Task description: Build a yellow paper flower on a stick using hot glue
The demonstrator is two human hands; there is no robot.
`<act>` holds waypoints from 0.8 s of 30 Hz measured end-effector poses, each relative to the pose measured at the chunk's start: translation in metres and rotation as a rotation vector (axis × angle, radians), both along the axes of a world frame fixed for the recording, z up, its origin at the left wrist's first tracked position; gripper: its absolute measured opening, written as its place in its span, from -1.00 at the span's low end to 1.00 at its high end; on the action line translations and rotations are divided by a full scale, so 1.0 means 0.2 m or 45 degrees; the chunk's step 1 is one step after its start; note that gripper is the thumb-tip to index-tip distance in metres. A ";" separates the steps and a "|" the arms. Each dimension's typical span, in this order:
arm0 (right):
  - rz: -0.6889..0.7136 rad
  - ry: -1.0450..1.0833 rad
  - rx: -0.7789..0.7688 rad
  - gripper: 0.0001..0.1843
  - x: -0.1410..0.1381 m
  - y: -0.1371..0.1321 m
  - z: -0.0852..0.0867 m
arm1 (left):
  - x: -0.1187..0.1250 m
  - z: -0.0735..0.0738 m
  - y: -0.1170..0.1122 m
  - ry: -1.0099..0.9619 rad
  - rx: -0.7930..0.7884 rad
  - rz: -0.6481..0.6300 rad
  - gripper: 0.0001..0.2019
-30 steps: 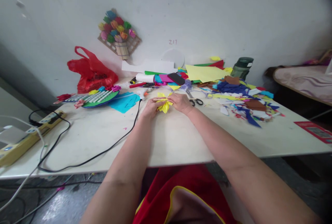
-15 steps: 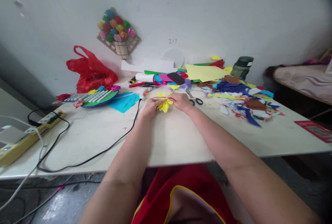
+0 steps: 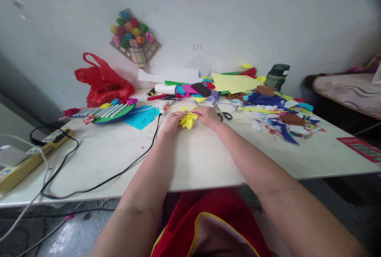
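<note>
A yellow paper flower (image 3: 188, 120) with pointed petals is held between my two hands above the middle of the white table (image 3: 205, 158). My left hand (image 3: 172, 123) is closed on its left side. On the other side, the fingers of my right hand (image 3: 207, 116) pinch its petals. Just right of that hand lie black-handled scissors (image 3: 226, 116). A glue gun (image 3: 163, 107) with an orange tip rests beyond my left hand, its black cord running down the table. Fingertips are partly hidden by the petals.
Coloured paper scraps (image 3: 285, 120) pile up on the right, near a dark green bottle (image 3: 277, 76). At left are blue paper (image 3: 143, 116), a round piece with paper rolls (image 3: 114, 113), a red plastic bag (image 3: 108, 84) and a power strip (image 3: 38, 154). A phone (image 3: 201, 89) lies at the back.
The flower has turned slightly in my hands, so its petals face the camera a little more. Both hands stay nearly in place; the whole view has shifted slightly.
</note>
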State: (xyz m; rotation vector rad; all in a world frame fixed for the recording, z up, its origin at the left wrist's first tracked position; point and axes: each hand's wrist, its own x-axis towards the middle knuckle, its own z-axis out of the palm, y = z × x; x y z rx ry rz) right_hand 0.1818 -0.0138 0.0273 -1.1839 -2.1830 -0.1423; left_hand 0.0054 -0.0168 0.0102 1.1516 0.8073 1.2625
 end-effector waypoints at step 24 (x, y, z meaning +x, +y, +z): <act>-0.265 0.162 -0.065 -0.68 0.02 0.07 -0.09 | -0.01 0.11 -0.01 -0.250 0.035 0.632 -0.52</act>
